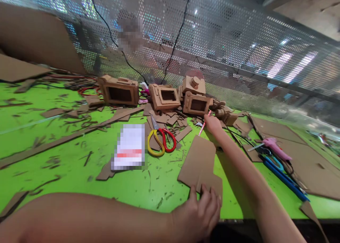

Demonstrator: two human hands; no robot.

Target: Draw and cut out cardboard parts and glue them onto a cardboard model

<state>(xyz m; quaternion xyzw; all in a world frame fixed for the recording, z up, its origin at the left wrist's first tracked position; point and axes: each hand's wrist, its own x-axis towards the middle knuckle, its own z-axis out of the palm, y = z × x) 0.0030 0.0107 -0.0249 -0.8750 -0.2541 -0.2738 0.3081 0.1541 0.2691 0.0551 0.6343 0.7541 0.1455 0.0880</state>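
My left hand [198, 209] is at the near table edge, its fingers curled over the lower end of a flat, notched cardboard piece [199, 161]; its thumb is hidden. Farther out, my right hand [213, 124] grips a slim pink-and-white pencil [203, 126], whose lower end is close to the cardboard's far edge. Left of the cardboard lie scissors [156, 142] with one yellow and one red handle. Just beyond my right hand stands a cardboard camera model [197, 104] with a rectangular opening.
More cardboard camera models [120, 91] line the back before a perforated metal screen [225, 55]. Scraps litter the green table [69, 158]. A blurred white item [130, 144] lies left of the scissors. On the right are a pink glue gun [277, 149], a blue tool [285, 179] and cardboard sheets [316, 165].
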